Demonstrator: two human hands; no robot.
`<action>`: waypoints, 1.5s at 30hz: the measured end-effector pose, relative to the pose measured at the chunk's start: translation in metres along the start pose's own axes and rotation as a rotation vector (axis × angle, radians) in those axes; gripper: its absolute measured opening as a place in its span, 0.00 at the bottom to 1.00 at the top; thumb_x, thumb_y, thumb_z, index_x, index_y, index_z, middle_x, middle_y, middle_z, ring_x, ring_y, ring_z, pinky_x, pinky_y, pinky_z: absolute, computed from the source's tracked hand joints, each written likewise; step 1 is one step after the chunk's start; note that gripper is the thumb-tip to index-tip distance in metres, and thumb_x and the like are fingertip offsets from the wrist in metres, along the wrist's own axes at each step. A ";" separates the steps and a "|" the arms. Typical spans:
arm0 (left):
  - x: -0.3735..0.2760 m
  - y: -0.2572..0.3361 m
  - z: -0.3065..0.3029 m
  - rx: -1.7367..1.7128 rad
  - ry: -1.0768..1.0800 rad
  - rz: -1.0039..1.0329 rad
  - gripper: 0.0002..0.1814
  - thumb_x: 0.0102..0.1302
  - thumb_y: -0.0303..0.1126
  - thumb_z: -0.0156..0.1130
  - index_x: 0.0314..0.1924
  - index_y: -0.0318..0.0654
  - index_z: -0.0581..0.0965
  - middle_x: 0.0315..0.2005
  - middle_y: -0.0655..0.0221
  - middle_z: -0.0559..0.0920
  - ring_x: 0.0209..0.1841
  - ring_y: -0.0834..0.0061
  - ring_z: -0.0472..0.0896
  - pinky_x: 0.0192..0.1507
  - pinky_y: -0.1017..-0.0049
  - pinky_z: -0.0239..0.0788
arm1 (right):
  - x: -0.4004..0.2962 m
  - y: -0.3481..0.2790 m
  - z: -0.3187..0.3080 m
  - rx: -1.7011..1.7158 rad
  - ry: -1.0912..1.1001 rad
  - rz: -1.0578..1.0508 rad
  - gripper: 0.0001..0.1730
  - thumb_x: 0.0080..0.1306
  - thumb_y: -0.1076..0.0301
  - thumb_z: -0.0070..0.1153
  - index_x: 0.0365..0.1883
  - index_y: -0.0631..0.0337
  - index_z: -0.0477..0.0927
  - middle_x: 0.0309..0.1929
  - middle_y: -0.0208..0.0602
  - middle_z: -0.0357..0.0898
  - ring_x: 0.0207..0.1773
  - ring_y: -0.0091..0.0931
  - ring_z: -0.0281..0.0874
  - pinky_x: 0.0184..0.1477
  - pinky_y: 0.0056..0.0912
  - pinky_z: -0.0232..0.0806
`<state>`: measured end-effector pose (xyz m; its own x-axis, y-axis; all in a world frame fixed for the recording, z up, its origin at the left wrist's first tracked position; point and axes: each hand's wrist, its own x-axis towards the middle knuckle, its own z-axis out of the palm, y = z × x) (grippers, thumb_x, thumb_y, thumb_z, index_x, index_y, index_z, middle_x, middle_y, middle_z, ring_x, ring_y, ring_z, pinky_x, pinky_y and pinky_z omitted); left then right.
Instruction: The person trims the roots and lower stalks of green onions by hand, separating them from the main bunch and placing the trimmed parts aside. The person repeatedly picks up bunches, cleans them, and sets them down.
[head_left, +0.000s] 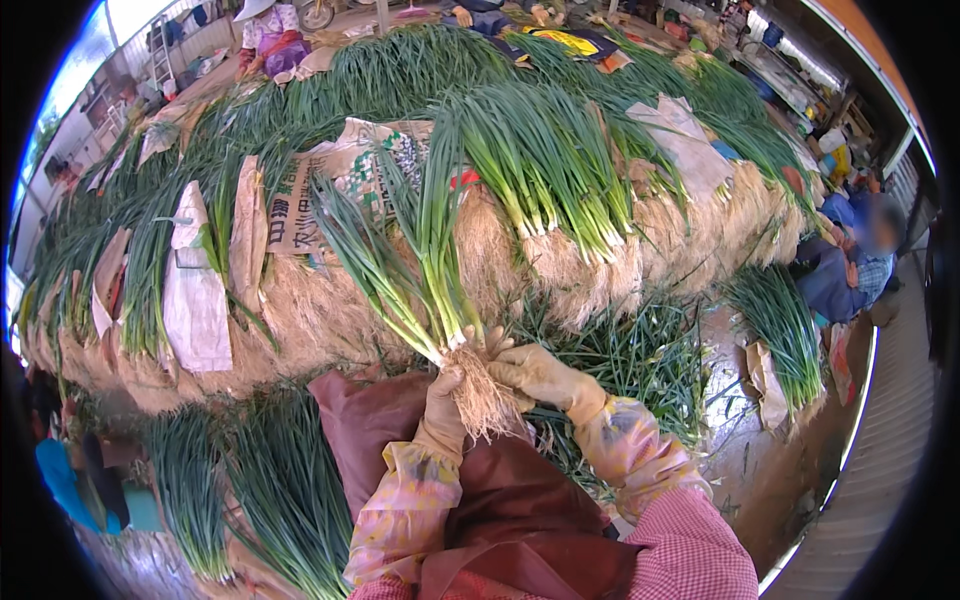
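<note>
Both hands wear pale rubber gloves. My left hand (444, 401) grips a small bunch of green onions (442, 300) near its white bases, with the leaves fanned up and away from me. Beside it, my right hand (536, 375) has its fingers bent at the right side of the bunch's stringy roots (478, 394); whether they pinch any root cannot be told. Just beyond, a larger bundle of green onions (559, 172) lies on the long heap, roots towards me.
Printed woven sacking (300, 199) and a white sack piece (196, 315) lie on the heap. More green onions (289, 487) are at lower left, loose leaves (637, 360) at right. A person (855, 255) sits at far right; another (274, 37) is at upper left.
</note>
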<state>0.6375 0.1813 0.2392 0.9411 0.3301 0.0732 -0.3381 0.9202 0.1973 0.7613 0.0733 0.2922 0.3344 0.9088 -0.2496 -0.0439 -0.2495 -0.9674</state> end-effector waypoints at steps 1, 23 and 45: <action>-0.001 0.000 -0.003 0.021 0.018 0.004 0.34 0.56 0.33 0.64 0.64 0.45 0.67 0.57 0.57 0.73 0.58 0.58 0.73 0.65 0.53 0.61 | 0.003 -0.005 -0.006 -0.037 -0.059 0.055 0.26 0.68 0.45 0.53 0.29 0.62 0.78 0.21 0.32 0.78 0.15 0.19 0.69 0.17 0.21 0.63; -0.011 0.006 -0.026 0.143 0.139 -0.143 0.28 0.58 0.28 0.59 0.60 0.35 0.68 0.41 0.60 0.80 0.39 0.65 0.81 0.43 0.64 0.77 | 0.095 0.001 0.007 -1.169 0.412 -0.175 0.15 0.64 0.61 0.48 0.34 0.64 0.79 0.31 0.48 0.82 0.34 0.41 0.83 0.34 0.40 0.74; -0.011 0.010 -0.029 0.163 0.037 -0.147 0.34 0.54 0.28 0.64 0.63 0.36 0.66 0.42 0.60 0.79 0.43 0.63 0.81 0.44 0.62 0.78 | 0.138 0.031 0.001 -1.109 0.750 -0.490 0.15 0.71 0.60 0.47 0.32 0.62 0.78 0.22 0.44 0.77 0.24 0.36 0.78 0.24 0.35 0.68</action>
<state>0.6239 0.1927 0.2117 0.9787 0.2054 -0.0036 -0.1904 0.9138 0.3586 0.8052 0.1911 0.2274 0.5263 0.6765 0.5152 0.8502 -0.4131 -0.3263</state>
